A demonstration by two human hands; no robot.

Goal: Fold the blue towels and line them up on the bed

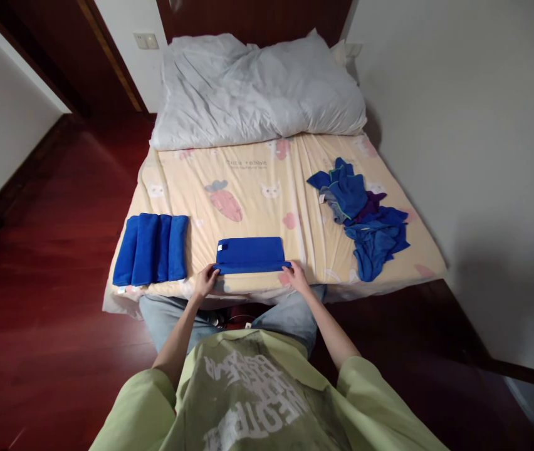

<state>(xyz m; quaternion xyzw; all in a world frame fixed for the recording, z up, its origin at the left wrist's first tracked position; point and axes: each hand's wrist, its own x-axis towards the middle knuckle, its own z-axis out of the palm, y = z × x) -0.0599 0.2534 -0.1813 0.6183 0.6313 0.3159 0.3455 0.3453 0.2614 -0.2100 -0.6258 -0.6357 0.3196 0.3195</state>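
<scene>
A blue towel (251, 254), folded into a flat rectangle, lies near the front edge of the bed (257, 188). My left hand (205, 280) pinches its near left corner. My right hand (296, 277) pinches its near right corner. Both hands are closed on the towel's front edge, which is lifted slightly off the sheet.
Several folded blue towels (151, 248) lie side by side at the bed's front left. A loose heap of blue cloths (365, 219) sits at the right. A white duvet (257, 88) is bunched at the head. A white wall runs along the right; red wood floor lies left.
</scene>
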